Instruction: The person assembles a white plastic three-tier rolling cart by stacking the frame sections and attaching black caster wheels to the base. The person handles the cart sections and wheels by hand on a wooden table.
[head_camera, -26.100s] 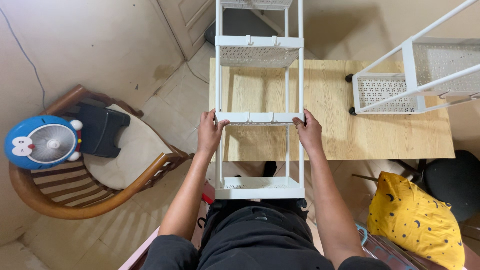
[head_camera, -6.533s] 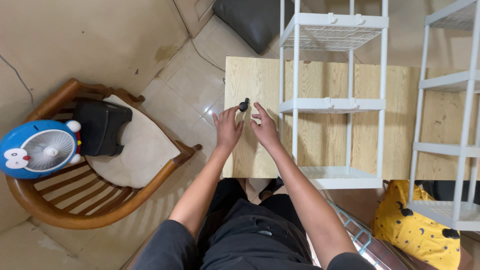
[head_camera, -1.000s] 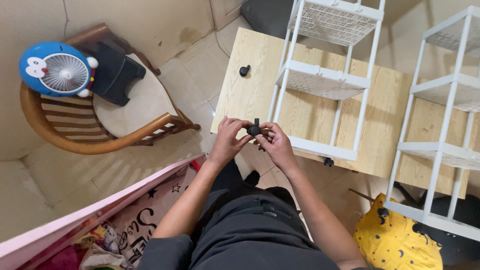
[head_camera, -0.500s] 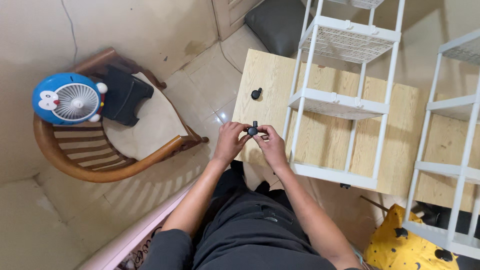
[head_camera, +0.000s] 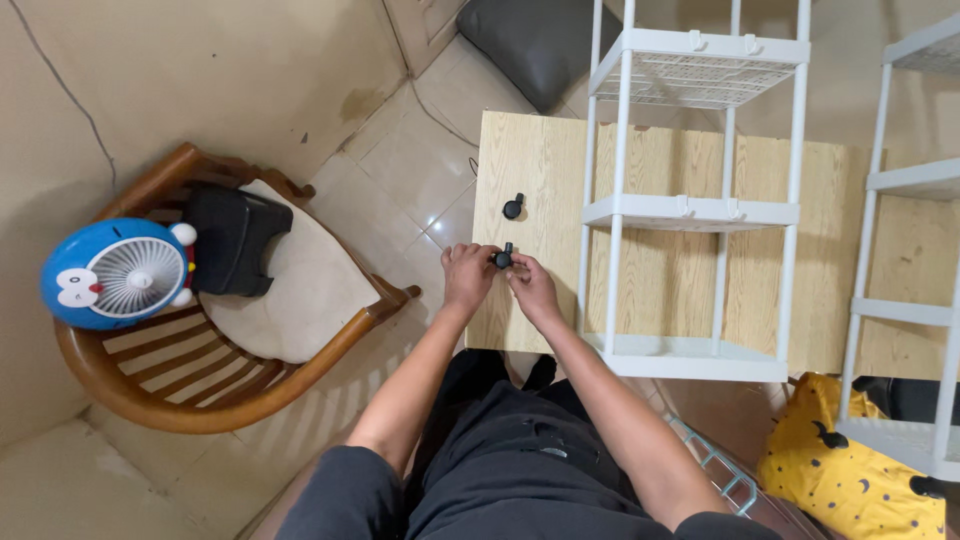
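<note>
My left hand (head_camera: 466, 274) and my right hand (head_camera: 531, 283) meet over the near left corner of a light wooden table (head_camera: 540, 170). Both pinch a small black caster wheel (head_camera: 501, 258) between their fingertips. A second black caster wheel (head_camera: 513, 207) lies loose on the table a little farther from me. Just right of my hands, a white three-tier wire rack (head_camera: 694, 210) stands on the table.
A second white rack (head_camera: 915, 250) stands at the right edge. To the left, a wooden chair (head_camera: 215, 375) holds a cushion, a black object (head_camera: 232, 239) and a blue cartoon-faced fan (head_camera: 115, 273). A grey cushion (head_camera: 535, 40) lies beyond the table; a yellow bag (head_camera: 845, 470) is at lower right.
My hands still hold the small black wheel together and have moved up over the table's corner. The view has swung, bringing the table and rack more square.
</note>
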